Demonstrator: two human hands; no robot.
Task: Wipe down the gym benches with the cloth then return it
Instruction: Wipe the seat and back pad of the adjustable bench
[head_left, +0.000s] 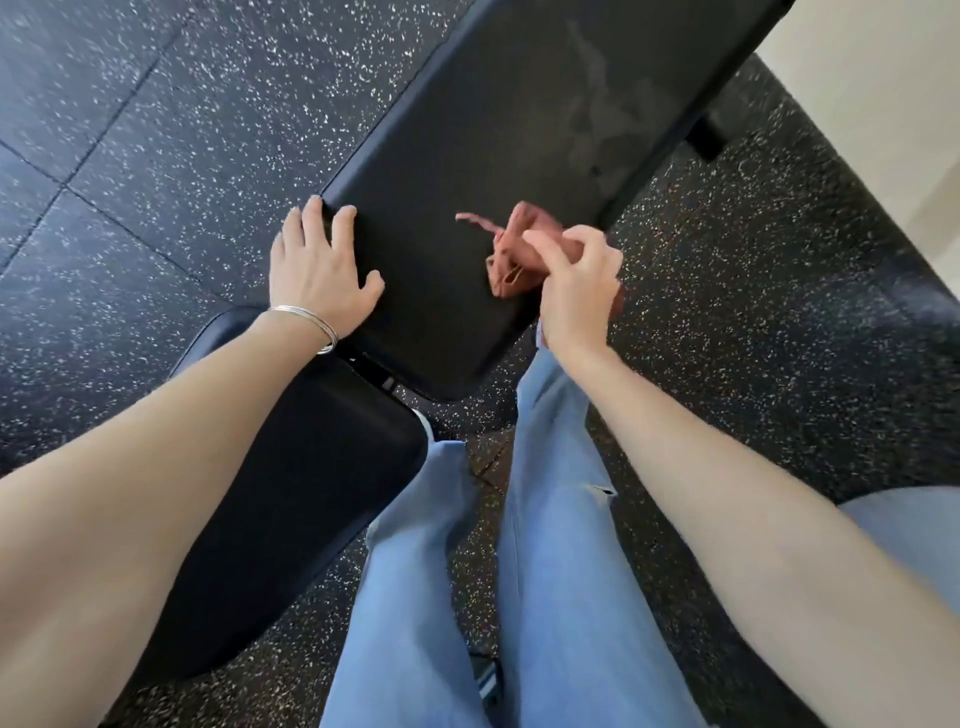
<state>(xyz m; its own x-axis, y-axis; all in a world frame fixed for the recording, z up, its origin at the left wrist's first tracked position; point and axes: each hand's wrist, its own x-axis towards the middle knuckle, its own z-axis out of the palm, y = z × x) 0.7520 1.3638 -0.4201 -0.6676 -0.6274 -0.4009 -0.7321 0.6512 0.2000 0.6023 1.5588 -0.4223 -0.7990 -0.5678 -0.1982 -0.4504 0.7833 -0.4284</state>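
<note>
Head view: long black bench pad (467, 130) runs diagonally from centre frame to top right, and everything below is placed against it. Left hand (319, 265) lies flat on the pad's near-left corner, fingers straight and spread wide, fingertips reaching the left edge, thumb splayed inward on the top surface, holding nothing. Thin silver bracelet (310, 321) on that wrist, just off the pad's near end. Right hand (576, 291) is at the pad's near-right edge, fingers curled tight round a bunched reddish-pink cloth (511, 254). The cloth sticks out of the fist toward the pad's middle, one thin tail pointing left. It is motion-blurred, so I cannot tell whether it touches the pad or hangs just above it. Pale streaky smears (597, 104) show on the pad's far half, well apart from both hands. A second black cushion, the seat pad (291, 499), sits just beyond the pad's near end, below the left forearm, with a metal joint (376, 371) between the two. A dark frame leg (706, 137) shows under the pad's far-right side. Black speckled rubber floor (156, 130) on both sides of the pad. Light blue jeans (561, 571) stand to the pad's near right, beside the seat pad. Pale wall (883, 78) beyond the pad's right side.
</note>
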